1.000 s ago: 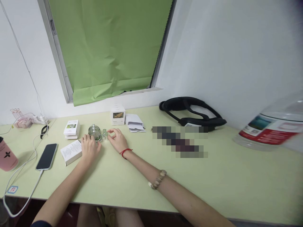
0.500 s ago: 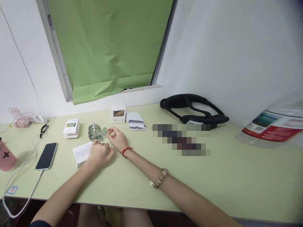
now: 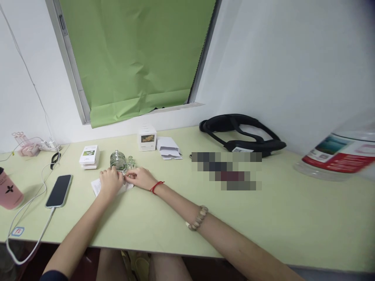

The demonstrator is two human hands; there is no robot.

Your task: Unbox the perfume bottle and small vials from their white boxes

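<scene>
The white carton (image 3: 125, 188) lies on the tabletop (image 3: 175, 226) in the lower half of the frame, left of centre, mostly hidden beneath the person's hands. The chief risk seems to be a crushed edge or a torn flap, should the two hands press or pull unevenly on such thin-looking card. Slipping is another: a sudden give could send the knuckles into the glass jar (image 3: 117, 160) directly behind, and a knock there might tip its lid or scatter the small glass pieces (image 3: 131, 160) at its right. What shows of the carton is plain white at both ends, with faint grey marking at the left; the rest is covered, so whether it is open cannot be told. The left hand (image 3: 109, 182) lies across it with fingers bent downward; how firmly they grip is hidden. The right hand (image 3: 142, 178) meets its right part with thumb and forefinger nearly together, a narrow gap at most, and whether anything is caught between them is too small to tell. The jar is clear, ribbed and knobbed on top. Farther out, a printed box (image 3: 90, 157) sits at upper left of the hands, a phone (image 3: 59, 190) at lower left, and an empty-looking folded carton (image 3: 169, 148) near the frame's middle.
</scene>
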